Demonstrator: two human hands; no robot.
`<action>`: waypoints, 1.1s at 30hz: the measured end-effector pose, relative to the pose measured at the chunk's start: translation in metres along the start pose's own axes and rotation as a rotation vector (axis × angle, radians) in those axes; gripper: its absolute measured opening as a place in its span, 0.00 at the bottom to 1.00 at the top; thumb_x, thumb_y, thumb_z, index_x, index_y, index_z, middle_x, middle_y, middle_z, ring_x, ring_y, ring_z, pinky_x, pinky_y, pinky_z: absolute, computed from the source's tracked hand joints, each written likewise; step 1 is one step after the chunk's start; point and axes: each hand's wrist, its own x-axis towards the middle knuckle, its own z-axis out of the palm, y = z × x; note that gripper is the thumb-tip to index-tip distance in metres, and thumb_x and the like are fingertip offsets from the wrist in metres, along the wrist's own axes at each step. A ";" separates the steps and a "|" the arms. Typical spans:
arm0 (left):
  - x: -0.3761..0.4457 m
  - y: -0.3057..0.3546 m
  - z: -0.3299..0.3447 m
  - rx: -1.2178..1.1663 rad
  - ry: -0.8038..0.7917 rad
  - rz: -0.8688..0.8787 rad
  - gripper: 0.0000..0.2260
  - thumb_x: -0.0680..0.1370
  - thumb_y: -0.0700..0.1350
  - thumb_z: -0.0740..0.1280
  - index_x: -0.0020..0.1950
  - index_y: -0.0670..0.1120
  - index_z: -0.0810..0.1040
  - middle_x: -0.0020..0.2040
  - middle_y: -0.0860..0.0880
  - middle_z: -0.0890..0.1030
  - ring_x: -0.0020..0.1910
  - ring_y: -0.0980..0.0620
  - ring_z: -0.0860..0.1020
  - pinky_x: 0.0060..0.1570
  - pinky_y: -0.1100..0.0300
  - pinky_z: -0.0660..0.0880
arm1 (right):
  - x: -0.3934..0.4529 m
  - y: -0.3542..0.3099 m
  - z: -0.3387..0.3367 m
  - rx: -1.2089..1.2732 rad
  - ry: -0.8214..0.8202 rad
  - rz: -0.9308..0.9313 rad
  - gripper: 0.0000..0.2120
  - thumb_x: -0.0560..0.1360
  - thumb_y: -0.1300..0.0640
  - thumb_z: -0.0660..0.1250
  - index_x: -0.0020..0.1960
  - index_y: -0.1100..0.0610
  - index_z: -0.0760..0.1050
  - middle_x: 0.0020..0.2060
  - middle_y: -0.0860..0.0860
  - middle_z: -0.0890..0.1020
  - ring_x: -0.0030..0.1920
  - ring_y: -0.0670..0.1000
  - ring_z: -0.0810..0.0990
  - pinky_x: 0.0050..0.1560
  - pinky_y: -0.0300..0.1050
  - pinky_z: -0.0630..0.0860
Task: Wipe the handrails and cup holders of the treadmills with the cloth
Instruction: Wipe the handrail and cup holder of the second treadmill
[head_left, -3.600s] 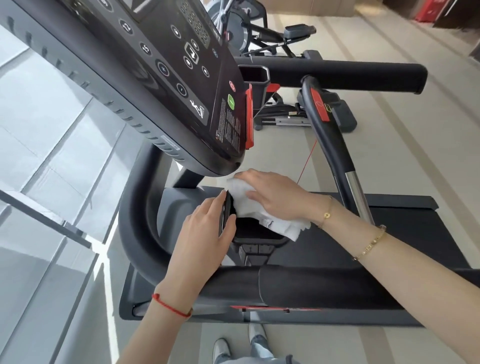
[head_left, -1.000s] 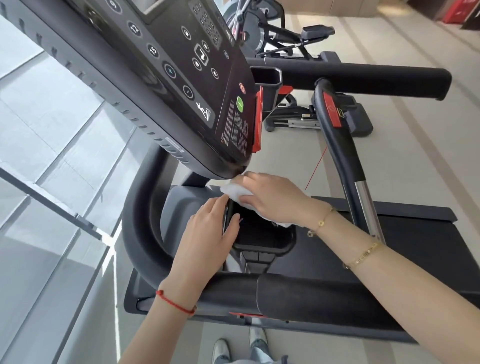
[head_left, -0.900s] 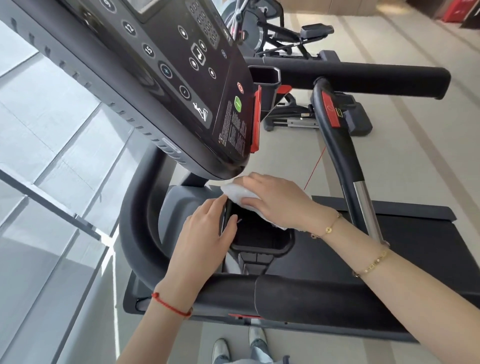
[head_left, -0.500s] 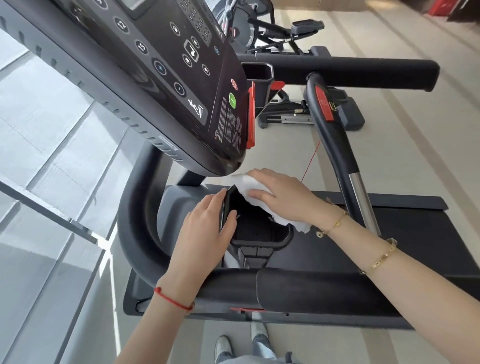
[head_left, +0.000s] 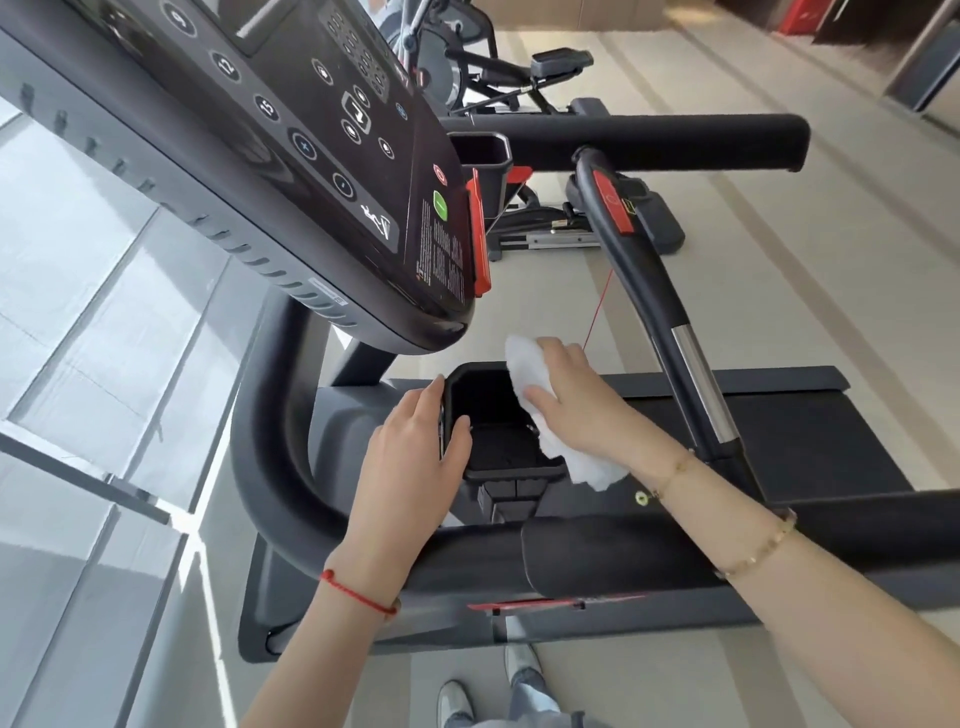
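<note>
1. The cloth (head_left: 537, 395), white and bunched, lies over the right rim of the near cup holder (head_left: 506, 470), a black open box under the console (head_left: 291, 156). Part of it hangs outside the rim toward the belt (head_left: 831, 441).
2. The right hand (head_left: 576, 410) presses the cloth onto that rim, fingers fairly straight over it and thumb toward the hollow. It looks like pressing more than pinching.
3. The left hand (head_left: 415, 447) holds the opposite wall, thumb inside the hollow and fingers outside, steadying the holder.
4. Step in hand, as I judge it: wiping the rim and inner walls. To do it well, keep the left hand bracing, run the cloth round all four rim edges, then push a fold down to the floor and corners, where grime likely gathers. Gather the loose tail first so it does not drag.
5. Counts: one cloth; two cup holders in view, the near one and a far holder (head_left: 480, 156) beyond the console; two padded side rails, the near rail (head_left: 623, 558) and far rail (head_left: 649, 143); one curved grip (head_left: 639, 270) with a red tag; two hands.
6. Rails show no cloth on them now; they probably remain to do.
</note>
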 end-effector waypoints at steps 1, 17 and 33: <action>0.000 0.000 0.000 -0.001 -0.003 0.000 0.23 0.81 0.49 0.62 0.74 0.44 0.67 0.61 0.47 0.77 0.58 0.47 0.77 0.56 0.54 0.74 | 0.006 0.000 -0.002 -0.013 -0.011 -0.023 0.23 0.83 0.55 0.55 0.75 0.55 0.54 0.67 0.57 0.64 0.56 0.56 0.73 0.49 0.46 0.66; 0.000 -0.001 0.002 -0.002 0.028 0.000 0.22 0.80 0.50 0.63 0.73 0.46 0.68 0.61 0.48 0.78 0.57 0.48 0.77 0.56 0.55 0.74 | 0.037 0.006 -0.005 -0.193 -0.066 -0.357 0.18 0.82 0.53 0.57 0.71 0.50 0.63 0.61 0.51 0.73 0.58 0.54 0.73 0.54 0.50 0.69; 0.000 -0.001 0.003 0.030 0.034 -0.031 0.22 0.80 0.51 0.63 0.73 0.46 0.69 0.60 0.49 0.78 0.57 0.47 0.77 0.56 0.53 0.75 | 0.038 0.019 -0.008 -0.289 -0.140 -0.487 0.22 0.83 0.51 0.56 0.75 0.49 0.57 0.65 0.52 0.68 0.62 0.55 0.68 0.63 0.51 0.66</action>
